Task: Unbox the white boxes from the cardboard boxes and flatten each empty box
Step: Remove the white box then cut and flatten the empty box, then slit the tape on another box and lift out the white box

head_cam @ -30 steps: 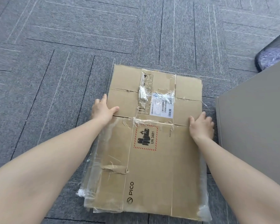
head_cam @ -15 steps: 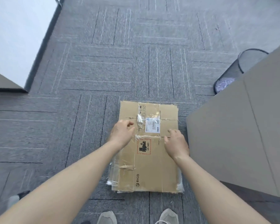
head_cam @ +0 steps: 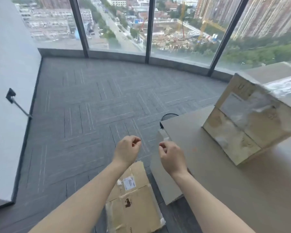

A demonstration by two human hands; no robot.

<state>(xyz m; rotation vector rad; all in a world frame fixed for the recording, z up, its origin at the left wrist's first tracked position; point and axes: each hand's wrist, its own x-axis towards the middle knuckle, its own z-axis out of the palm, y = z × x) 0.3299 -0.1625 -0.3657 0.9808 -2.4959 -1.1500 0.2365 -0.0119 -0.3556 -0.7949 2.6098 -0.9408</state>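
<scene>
The flattened cardboard boxes (head_cam: pixel 134 197) lie stacked on the grey carpet below my arms, with a shipping label on top. My left hand (head_cam: pixel 127 151) and my right hand (head_cam: pixel 170 157) hang in the air above the floor, fingers loosely curled, holding nothing. A taped, film-wrapped cardboard box (head_cam: pixel 252 118) stands whole on the beige table (head_cam: pixel 217 174) to the right, well beyond my right hand. No white box is visible.
A black wire bin (head_cam: pixel 168 116) peeks out behind the table's far corner. Tall windows (head_cam: pixel 118 24) close off the far side of the carpet (head_cam: pixel 91 115). A white wall (head_cam: pixel 7 98) with a doorstop (head_cam: pixel 18 105) runs along the left.
Both hands have lifted off the flattened stack and now hang free. The view has risen from the floor to the room, bringing the table's box and the windows into sight.
</scene>
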